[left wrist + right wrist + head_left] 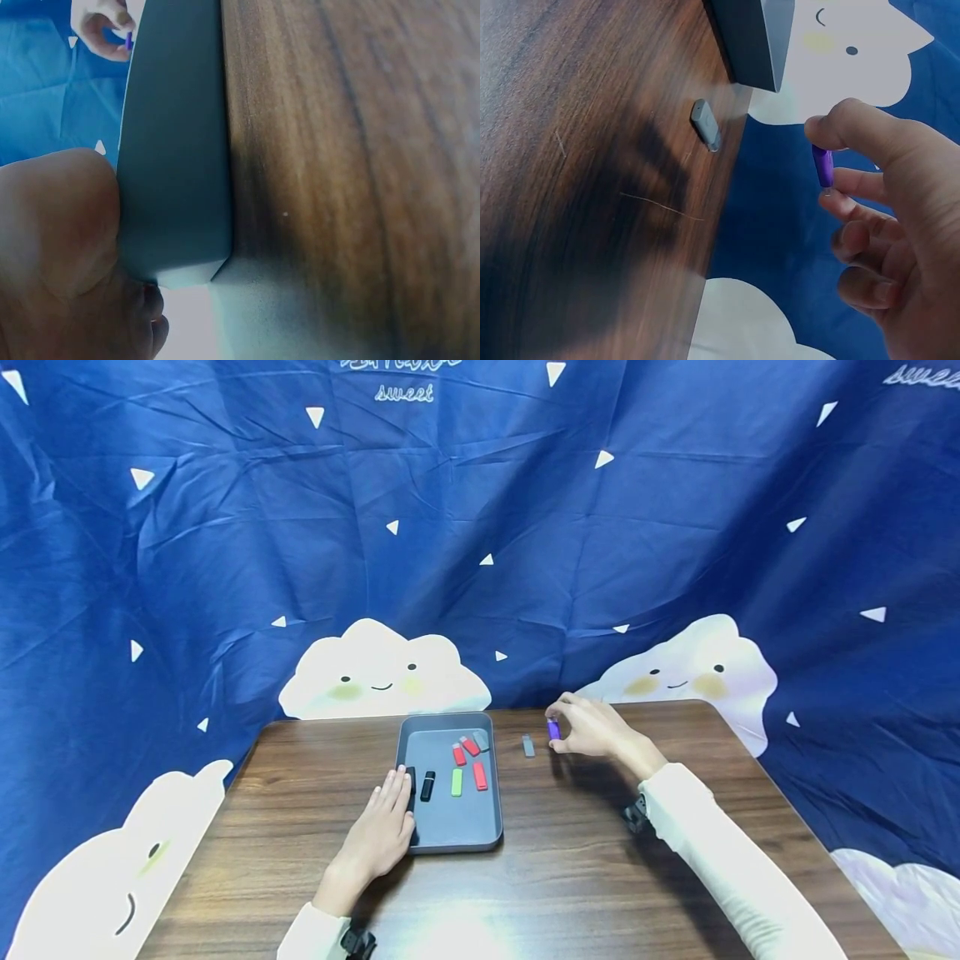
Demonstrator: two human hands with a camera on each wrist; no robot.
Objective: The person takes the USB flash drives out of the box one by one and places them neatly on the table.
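Table (300, 827): purple stick (553, 729) (finger-hidden)

matt grey tray (450, 839), wood-grain table (570, 877)

A grey tray (487, 839) holds red, green, black pieces on a brown wood-grain table (675, 893); cloud-printed blue cloth (525, 527) behind.

Dark wooden table (570, 877) before a blue cloud-printed cloth backdrop (225, 568).
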